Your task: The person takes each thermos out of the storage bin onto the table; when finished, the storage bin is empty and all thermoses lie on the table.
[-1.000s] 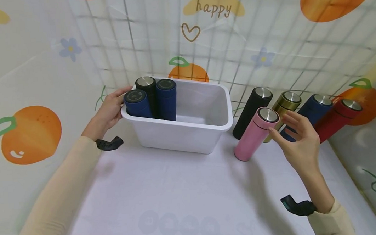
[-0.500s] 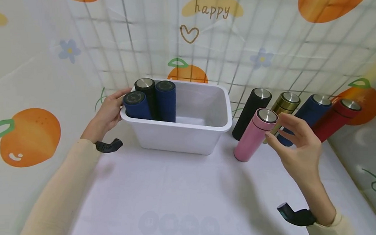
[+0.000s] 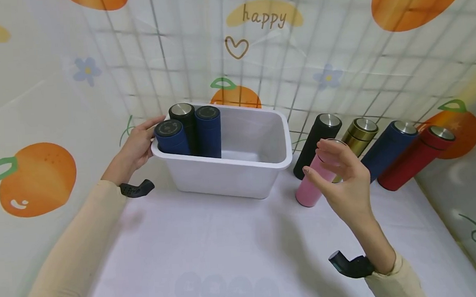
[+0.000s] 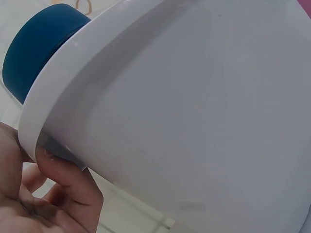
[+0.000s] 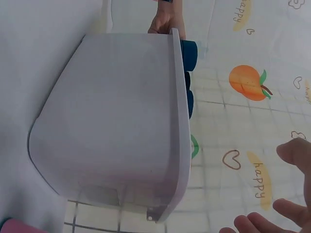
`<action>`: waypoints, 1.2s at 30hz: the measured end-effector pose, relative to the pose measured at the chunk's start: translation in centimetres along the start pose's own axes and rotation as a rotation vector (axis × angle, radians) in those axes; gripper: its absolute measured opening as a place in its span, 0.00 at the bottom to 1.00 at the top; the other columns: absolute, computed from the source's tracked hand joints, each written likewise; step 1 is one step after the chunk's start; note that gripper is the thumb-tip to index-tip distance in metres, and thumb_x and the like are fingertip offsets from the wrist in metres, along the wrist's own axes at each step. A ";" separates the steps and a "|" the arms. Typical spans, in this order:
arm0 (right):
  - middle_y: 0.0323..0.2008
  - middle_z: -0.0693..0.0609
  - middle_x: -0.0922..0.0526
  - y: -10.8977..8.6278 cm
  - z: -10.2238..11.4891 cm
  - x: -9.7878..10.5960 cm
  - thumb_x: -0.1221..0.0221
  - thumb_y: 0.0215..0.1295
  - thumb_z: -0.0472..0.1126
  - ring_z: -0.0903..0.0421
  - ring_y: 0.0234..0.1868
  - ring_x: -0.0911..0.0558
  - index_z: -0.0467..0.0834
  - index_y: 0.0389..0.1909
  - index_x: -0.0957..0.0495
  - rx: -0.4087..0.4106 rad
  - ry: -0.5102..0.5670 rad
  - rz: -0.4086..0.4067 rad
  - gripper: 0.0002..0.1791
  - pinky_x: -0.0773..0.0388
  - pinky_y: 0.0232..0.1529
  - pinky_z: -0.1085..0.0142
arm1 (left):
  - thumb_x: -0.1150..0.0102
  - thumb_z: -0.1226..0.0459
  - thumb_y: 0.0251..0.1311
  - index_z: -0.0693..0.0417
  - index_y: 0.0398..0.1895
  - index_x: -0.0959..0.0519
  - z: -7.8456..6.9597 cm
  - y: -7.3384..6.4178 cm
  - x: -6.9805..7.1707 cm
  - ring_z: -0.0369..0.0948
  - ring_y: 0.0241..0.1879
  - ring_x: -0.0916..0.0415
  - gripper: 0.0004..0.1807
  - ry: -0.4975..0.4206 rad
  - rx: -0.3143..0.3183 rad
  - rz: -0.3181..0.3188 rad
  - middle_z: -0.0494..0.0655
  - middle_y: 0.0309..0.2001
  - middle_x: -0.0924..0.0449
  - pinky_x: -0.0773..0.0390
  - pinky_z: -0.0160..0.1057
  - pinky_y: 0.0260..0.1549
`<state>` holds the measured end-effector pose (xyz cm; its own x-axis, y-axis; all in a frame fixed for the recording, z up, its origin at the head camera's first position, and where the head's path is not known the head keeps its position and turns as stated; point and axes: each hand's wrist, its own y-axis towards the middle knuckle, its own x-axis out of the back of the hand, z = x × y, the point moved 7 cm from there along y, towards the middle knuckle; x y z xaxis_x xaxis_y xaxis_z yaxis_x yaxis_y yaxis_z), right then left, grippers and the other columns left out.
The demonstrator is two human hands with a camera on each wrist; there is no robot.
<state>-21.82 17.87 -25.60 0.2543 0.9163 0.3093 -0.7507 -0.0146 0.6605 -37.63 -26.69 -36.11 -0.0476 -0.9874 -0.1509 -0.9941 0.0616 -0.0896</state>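
A white plastic bin (image 3: pixel 219 178) stands in the middle of the head view. My left hand (image 3: pixel 137 145) grips its left end; in the left wrist view the fingers (image 4: pixel 73 184) curl under the rim. Inside, at the left, stand a blue thermos (image 3: pixel 174 142), a black thermos with a steel lid (image 3: pixel 185 122) and another blue thermos (image 3: pixel 210 134). To the bin's right, a pink thermos (image 3: pixel 306 194) is on the table, partly hidden behind my right hand (image 3: pixel 346 178). That hand's fingers are apart, and the right wrist view shows nothing between them.
Behind the pink thermos stand a black thermos (image 3: pixel 316 140), a gold thermos (image 3: pixel 358 137), a blue thermos (image 3: pixel 389 147) and a red thermos (image 3: pixel 416 157). A wire grid (image 3: pixel 193 70) under a fruit-print sheet rises at the back. White cloth (image 3: pixel 210 239) covers the table.
My right hand has moved left, from the right side of the pink thermos to in front of its upper part. The left hand keeps its grip on the bin.
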 end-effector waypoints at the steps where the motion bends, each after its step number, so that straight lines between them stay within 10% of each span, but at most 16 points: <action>1: 0.52 0.43 0.18 0.1 -0.4 -0.3 0.29 0.48 0.20 0.55 0.52 0.18 0.32 0.57 0.23 -0.009 0.009 0.005 0.32 0.21 0.52 0.70 | 0.58 0.59 0.80 0.47 0.78 0.41 0.0 0.0 0.0 0.36 0.38 0.15 0.27 0.002 -0.001 -0.001 0.45 0.52 0.23 0.15 0.35 0.33; 11: 0.56 0.53 0.19 2.1 -1.6 -2.5 0.26 0.53 0.30 0.54 0.56 0.19 0.47 0.62 0.23 -0.056 0.024 0.104 0.33 0.19 0.53 0.62 | 0.57 0.61 0.79 0.51 0.78 0.42 -0.7 -0.2 0.1 0.36 0.33 0.15 0.27 -0.026 -0.019 0.007 0.42 0.44 0.18 0.15 0.34 0.29; 36: 0.54 0.50 0.18 6.9 -1.3 -8.3 0.27 0.57 0.38 0.52 0.54 0.18 0.43 0.59 0.22 -0.117 0.102 0.295 0.28 0.17 0.49 0.58 | 0.57 0.61 0.79 0.48 0.78 0.41 -0.5 0.0 0.4 0.36 0.28 0.18 0.27 0.128 0.023 0.005 0.47 0.49 0.25 0.18 0.31 0.23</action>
<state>-29.90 10.67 -24.47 -0.0427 0.9149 0.4015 -0.8494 -0.2448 0.4676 -37.67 -27.15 -35.72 -0.0656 -0.9975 -0.0246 -0.9914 0.0679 -0.1117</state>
